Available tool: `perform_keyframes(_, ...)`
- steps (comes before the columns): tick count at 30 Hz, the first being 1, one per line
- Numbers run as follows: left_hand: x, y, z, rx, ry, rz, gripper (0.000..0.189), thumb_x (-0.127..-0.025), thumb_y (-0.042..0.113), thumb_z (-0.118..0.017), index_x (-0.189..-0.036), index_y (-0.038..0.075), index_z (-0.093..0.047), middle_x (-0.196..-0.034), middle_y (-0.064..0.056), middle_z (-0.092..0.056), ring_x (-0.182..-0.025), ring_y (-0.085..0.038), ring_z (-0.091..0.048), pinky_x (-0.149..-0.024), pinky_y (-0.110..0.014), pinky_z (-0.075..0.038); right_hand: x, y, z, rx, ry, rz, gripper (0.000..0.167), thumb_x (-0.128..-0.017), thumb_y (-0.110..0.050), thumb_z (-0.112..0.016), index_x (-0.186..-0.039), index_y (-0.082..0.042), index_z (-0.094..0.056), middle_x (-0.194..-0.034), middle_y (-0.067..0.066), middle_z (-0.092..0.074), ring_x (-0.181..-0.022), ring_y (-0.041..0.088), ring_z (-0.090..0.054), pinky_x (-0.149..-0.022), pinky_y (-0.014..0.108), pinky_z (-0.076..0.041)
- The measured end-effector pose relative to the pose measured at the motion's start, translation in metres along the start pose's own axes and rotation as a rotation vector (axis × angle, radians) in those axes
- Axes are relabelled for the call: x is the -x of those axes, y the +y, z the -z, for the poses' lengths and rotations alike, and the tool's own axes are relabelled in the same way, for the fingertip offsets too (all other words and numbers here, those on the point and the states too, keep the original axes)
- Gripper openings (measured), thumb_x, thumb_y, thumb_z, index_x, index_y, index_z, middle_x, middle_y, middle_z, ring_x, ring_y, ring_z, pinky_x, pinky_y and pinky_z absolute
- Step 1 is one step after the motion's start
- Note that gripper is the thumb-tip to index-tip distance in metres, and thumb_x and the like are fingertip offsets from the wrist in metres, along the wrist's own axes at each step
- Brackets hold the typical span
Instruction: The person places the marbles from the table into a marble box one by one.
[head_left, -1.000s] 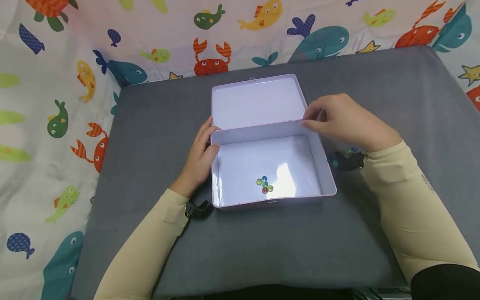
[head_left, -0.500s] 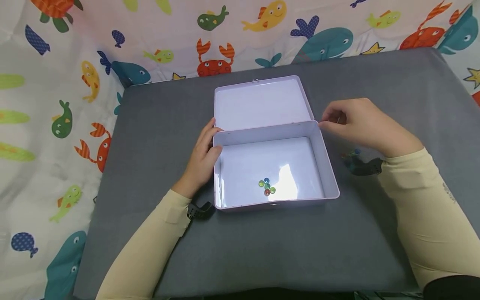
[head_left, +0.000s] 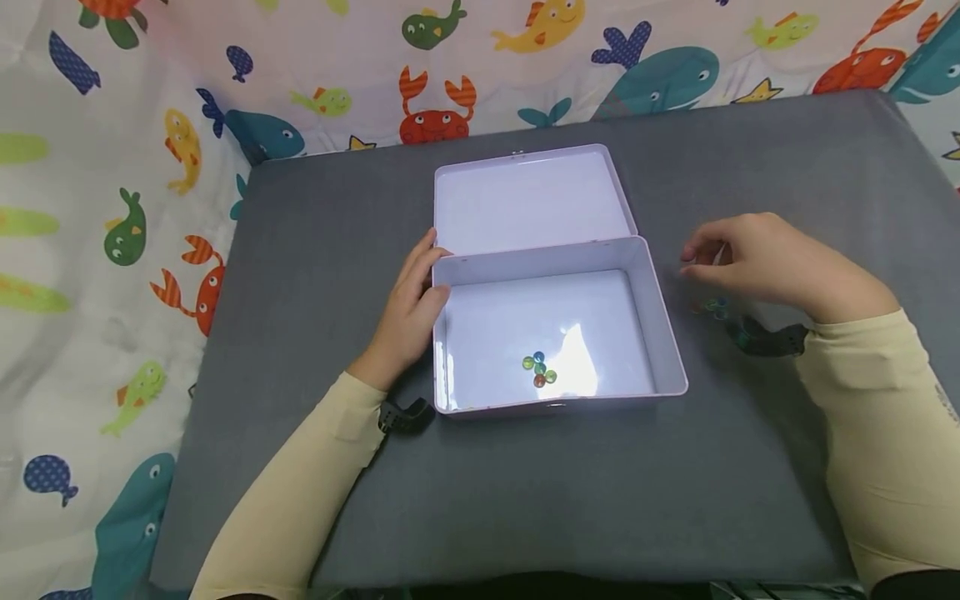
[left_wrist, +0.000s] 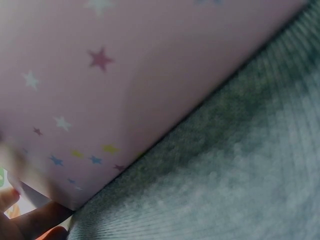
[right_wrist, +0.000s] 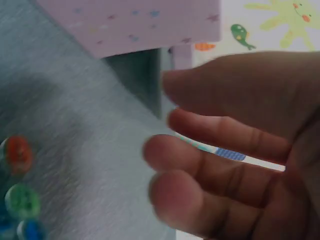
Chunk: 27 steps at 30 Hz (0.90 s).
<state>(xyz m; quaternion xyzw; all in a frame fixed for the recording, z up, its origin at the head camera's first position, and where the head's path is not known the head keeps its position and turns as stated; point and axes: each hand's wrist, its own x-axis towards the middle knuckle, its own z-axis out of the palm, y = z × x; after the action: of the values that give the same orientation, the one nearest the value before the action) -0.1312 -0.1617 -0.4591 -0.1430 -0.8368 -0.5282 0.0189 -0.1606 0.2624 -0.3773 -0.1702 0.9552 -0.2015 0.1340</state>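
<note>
Glass marbles [head_left: 539, 368] in a small group on the floor of the box [head_left: 656, 333], near its front wall; red, green and blue among them. Outside, to the right, a second cluster of loose marbles [right_wrist: 22, 201] on the gray table [head_left: 540, 492], too blurred to count. Near that cluster, the right hand [head_left: 787, 267], with thumb and fingers loosely bent, tips apart, nothing held, touching neither box nor marbles. At the back left corner of the box, the left hand [head_left: 401, 325], clamped lightly there, thumb over the rim and fingers round the corner, probably for steadying. Behind the opening, the lid [head_left: 532, 200], tipped fully back.

Probably at the step of reaching for a marble outside the box, pickup not yet made. Seems to call next for lowering the right fingertips onto one marble and pinching it without scattering the others.
</note>
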Motion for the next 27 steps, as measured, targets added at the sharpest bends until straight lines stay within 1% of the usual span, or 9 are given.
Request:
perform_keyframes(4, -0.003, 0.000, -0.003, 0.001, -0.008, -0.003, 0.040, -0.098, 0.019, -0.042, -0.134, 0.009, -0.058, -0.174, 0.002, -0.020, -0.158, -0.023, -0.026, -0.121, -0.058, -0.031, 0.005, 0.010, -0.005, 0.023, -0.048, 0.002, 0.014, -0.091, -0.014, -0.081, -0.102, -0.009, -0.076, -0.088, 0.001, -0.073, -0.077, 0.018, -0.060, -0.062, 0.030, -0.048)
perform_keyframes(8, -0.004, 0.001, -0.004, 0.007, -0.018, -0.003, 0.041, -0.098, 0.021, -0.043, -0.134, 0.009, -0.058, -0.174, 0.001, -0.020, -0.158, -0.023, -0.024, -0.121, -0.058, -0.030, 0.009, 0.018, -0.008, 0.043, -0.075, -0.007, 0.017, -0.086, -0.017, -0.087, -0.097, -0.009, -0.077, -0.087, 0.001, -0.074, -0.076, 0.017, -0.060, -0.062, 0.032, -0.048)
perform_keyframes(10, -0.003, 0.002, -0.003, 0.004, -0.015, 0.009, 0.041, -0.098, 0.021, -0.043, -0.135, 0.009, -0.058, -0.174, 0.002, -0.020, -0.158, -0.022, -0.024, -0.121, -0.057, -0.030, 0.008, 0.019, -0.010, 0.048, -0.091, -0.007, 0.019, -0.083, -0.019, -0.089, -0.095, -0.009, -0.078, -0.088, 0.002, -0.075, -0.077, 0.017, -0.062, -0.063, 0.032, -0.049)
perform_keyframes(13, 0.000, 0.002, 0.002, 0.001, 0.004, 0.028, 0.041, -0.098, 0.020, -0.044, -0.134, 0.009, -0.059, -0.174, 0.003, -0.021, -0.158, -0.022, -0.024, -0.121, -0.057, -0.030, 0.003, 0.018, -0.013, 0.047, -0.112, 0.022, 0.020, -0.081, -0.020, -0.091, -0.093, -0.009, -0.079, -0.089, 0.003, -0.076, -0.080, 0.018, -0.064, -0.066, 0.034, -0.051)
perform_keyframes(17, 0.004, 0.001, 0.008, 0.000, 0.022, 0.040, 0.040, -0.098, 0.016, -0.044, -0.134, 0.008, -0.059, -0.174, 0.003, -0.021, -0.158, -0.022, -0.023, -0.121, -0.059, -0.029, -0.002, 0.015, -0.016, 0.041, -0.133, 0.062, 0.017, -0.078, -0.017, -0.091, -0.090, -0.012, -0.079, -0.089, 0.001, -0.076, -0.083, 0.018, -0.065, -0.072, 0.038, -0.053)
perform_keyframes(21, 0.004, 0.001, 0.006, -0.001, 0.006, 0.029, 0.040, -0.099, 0.016, -0.044, -0.136, 0.009, -0.058, -0.174, 0.003, -0.021, -0.159, -0.021, -0.021, -0.122, -0.059, -0.027, -0.001, 0.017, -0.017, 0.054, -0.133, 0.062, 0.016, -0.077, -0.013, -0.090, -0.087, -0.015, -0.078, -0.088, -0.001, -0.076, -0.087, 0.019, -0.068, -0.078, 0.041, -0.053)
perform_keyframes(23, 0.003, 0.002, 0.004, 0.003, 0.000, 0.021, 0.040, -0.099, 0.016, -0.043, -0.136, 0.009, -0.058, -0.174, 0.003, -0.021, -0.159, -0.020, -0.020, -0.123, -0.059, -0.026, 0.001, 0.019, -0.017, 0.052, -0.131, 0.056, 0.015, -0.077, -0.011, -0.089, -0.087, -0.014, -0.078, -0.088, 0.000, -0.076, -0.087, 0.020, -0.068, -0.078, 0.041, -0.053)
perform_keyframes(27, 0.000, 0.003, 0.000, 0.017, -0.010, 0.010, 0.039, -0.099, 0.016, -0.043, -0.135, 0.008, -0.058, -0.174, 0.003, -0.020, -0.159, -0.020, -0.020, -0.122, -0.059, -0.028, 0.004, 0.023, -0.018, 0.030, -0.136, 0.050, 0.013, -0.077, -0.008, -0.085, -0.085, -0.013, -0.077, -0.086, 0.000, -0.075, -0.083, 0.017, -0.066, -0.076, 0.039, -0.053)
